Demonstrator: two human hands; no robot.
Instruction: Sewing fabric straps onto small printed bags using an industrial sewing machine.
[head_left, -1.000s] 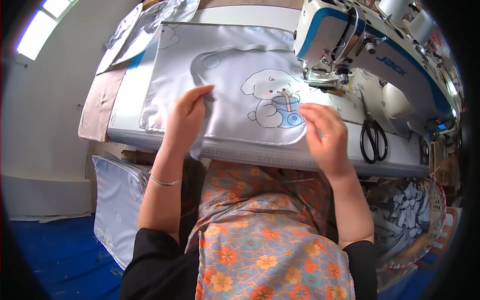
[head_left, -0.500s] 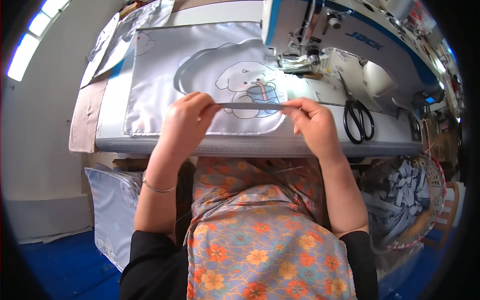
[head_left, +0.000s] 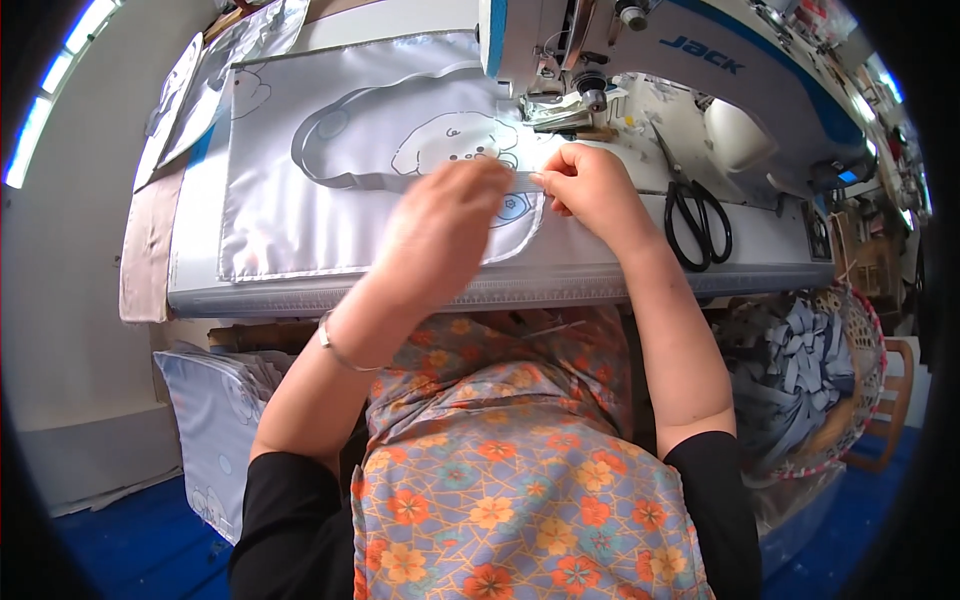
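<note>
We have the printed cloth (head_left: 300,225) flat on the surface (head_left: 195,235), with the sewing machine (head_left: 690,90) at its two o'clock. Our right hand (head_left: 590,192) has a narrow grip, pinching the grey strip (head_left: 375,181) at the cloth's three o'clock; our left hand (head_left: 450,225) blurs over the strip, so we cannot tell whether its grip is closed. The cloth's lower edge seems already hemmed, while the strip's loop, swinging towards nine o'clock, looks unattached, with no seam visible along it.
</note>
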